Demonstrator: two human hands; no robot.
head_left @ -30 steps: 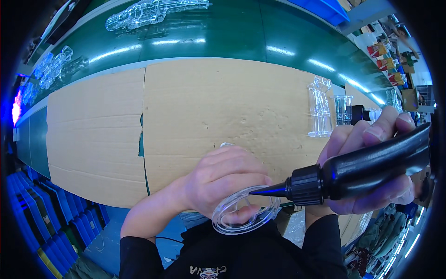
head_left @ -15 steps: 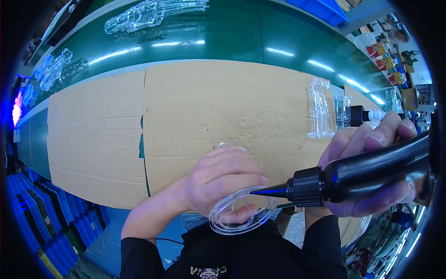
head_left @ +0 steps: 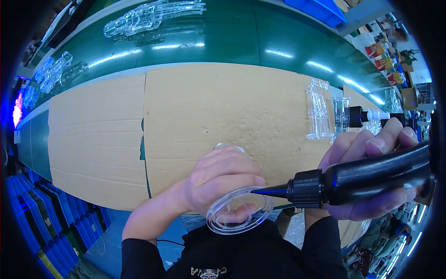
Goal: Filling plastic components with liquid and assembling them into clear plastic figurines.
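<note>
My left hand (head_left: 227,179) is closed around a clear plastic or glass part with a round, ringed base (head_left: 218,224). That base faces up toward me, and another bit of clear material shows beyond my knuckles. From the right, my right hand (head_left: 357,149) grips a black squeeze bottle (head_left: 376,174) with a ribbed cap and a thin pointed nozzle (head_left: 272,190). The nozzle tip is at the upper rim of the ringed base; whether it touches cannot be made out. Most of the clear part is hidden by my left fingers.
Cardboard sheets (head_left: 97,139) cover the near worktop. At their right stand a tall clear figure-like piece (head_left: 318,111), a clear cylinder (head_left: 341,114) and a black-capped bottle (head_left: 357,116). More clear pieces (head_left: 153,18) lie on the green surface (head_left: 223,39) behind. A blue bin (head_left: 318,10) sits far right.
The ringed base has shifted very slightly left and seems a little turned in my left hand. The nozzle stays at its rim, and both grips look the same.
</note>
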